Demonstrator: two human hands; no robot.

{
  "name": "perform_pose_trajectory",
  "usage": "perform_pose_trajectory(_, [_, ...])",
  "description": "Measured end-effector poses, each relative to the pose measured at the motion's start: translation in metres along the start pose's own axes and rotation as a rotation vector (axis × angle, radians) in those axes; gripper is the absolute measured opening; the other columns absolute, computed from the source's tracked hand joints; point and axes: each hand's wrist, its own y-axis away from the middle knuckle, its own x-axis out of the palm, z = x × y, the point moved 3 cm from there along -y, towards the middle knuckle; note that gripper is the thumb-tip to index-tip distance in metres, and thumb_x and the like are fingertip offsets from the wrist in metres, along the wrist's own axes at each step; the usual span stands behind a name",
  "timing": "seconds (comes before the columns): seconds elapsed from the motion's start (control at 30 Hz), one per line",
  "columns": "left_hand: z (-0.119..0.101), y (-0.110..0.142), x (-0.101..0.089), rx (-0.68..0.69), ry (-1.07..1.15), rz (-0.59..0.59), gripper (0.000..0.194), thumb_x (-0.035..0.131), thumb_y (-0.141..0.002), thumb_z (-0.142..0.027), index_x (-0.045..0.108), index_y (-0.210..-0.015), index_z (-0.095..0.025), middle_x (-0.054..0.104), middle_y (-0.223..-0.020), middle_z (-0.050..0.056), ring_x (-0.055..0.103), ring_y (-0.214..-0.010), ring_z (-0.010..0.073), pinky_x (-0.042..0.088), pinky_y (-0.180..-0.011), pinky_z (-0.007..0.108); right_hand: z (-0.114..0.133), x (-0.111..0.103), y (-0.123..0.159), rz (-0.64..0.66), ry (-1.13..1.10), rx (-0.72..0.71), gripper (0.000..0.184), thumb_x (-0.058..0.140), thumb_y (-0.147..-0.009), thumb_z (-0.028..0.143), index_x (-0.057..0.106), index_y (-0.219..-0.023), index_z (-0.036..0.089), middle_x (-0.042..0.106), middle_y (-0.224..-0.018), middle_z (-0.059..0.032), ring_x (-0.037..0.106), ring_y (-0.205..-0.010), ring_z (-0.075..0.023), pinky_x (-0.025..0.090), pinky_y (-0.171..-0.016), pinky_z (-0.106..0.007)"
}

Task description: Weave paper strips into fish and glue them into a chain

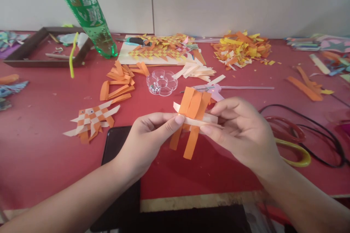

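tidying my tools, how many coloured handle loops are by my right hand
2: a red loop close to the right hand, and a yellow loop nearer the table's front edge. The hand may hide more.

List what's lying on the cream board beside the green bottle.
On the cream board lie a heap of orange-and-yellow woven paper, some pink bits at its right, and a teal-and-black tool at its left. Anything beneath the heap is covered.
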Motion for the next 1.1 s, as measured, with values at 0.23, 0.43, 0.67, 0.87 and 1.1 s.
perform_pose_trajectory(0.23, [-0.0019,-0.0011,0.0011,-0.001,0.03,-0.042,0.013,0.078,-0.08,-0.033,0.078,-0.084,-0.021,0.078,-0.086,0.001,0.068,-0.074,0.0117,0.053,-0.073,0.022,0.0029,-0.0015,-0.0015,-0.034,0.09,-0.049,0.018,0.07,-0.083,0.016,0.056,-0.088,0.027,0.063,-0.067,0.0052,0.063,-0.053,-0.0109,0.049,-0.039,-0.021])
perform_pose_trajectory(0.43, [-0.0019,-0.0012,0.001,0.0,0.045,-0.066,0.012,0.079,-0.079,-0.031,0.077,-0.08,-0.019,0.077,-0.081,0.0,0.067,-0.075,0.0103,0.052,-0.073,0.02,0.0028,-0.0011,-0.0007,-0.02,0.066,-0.027,0.019,0.071,-0.083,0.016,0.056,-0.089,0.027,0.065,-0.068,0.0053,0.062,-0.051,-0.0096,0.047,-0.037,-0.019])
perform_pose_trajectory(0.67, [-0.0018,-0.0008,0.0006,0.039,0.051,-0.073,0.01,0.078,-0.08,-0.031,0.078,-0.078,-0.021,0.076,-0.077,-0.003,0.067,-0.073,0.0091,0.052,-0.076,0.021,0.0007,-0.002,-0.0017,-0.019,0.025,0.005,0.022,0.073,-0.08,0.015,0.057,-0.089,0.027,0.069,-0.071,0.0054,0.068,-0.056,-0.0115,0.05,-0.039,-0.019])
perform_pose_trajectory(0.87, [-0.0014,0.0003,-0.0003,0.047,0.038,-0.062,0.01,0.077,-0.081,-0.031,0.078,-0.079,-0.022,0.076,-0.079,-0.003,0.066,-0.074,0.0083,0.051,-0.076,0.019,-0.0021,-0.0023,-0.003,-0.006,0.054,-0.021,0.024,0.072,-0.082,0.014,0.055,-0.093,0.027,0.071,-0.074,0.0055,0.07,-0.057,-0.0123,0.053,-0.042,-0.02])
perform_pose_trajectory(1.1, [-0.0003,0.0001,-0.002,0.066,0.023,-0.091,0.01,0.078,-0.08,-0.032,0.078,-0.078,-0.022,0.073,-0.073,-0.005,0.062,-0.068,0.0045,0.049,-0.069,0.014,-0.004,-0.001,-0.0013,-0.026,-0.039,0.12,0.023,0.074,-0.082,0.02,0.055,-0.093,0.029,0.071,-0.075,0.0051,0.068,-0.058,-0.0116,0.054,-0.047,-0.021])
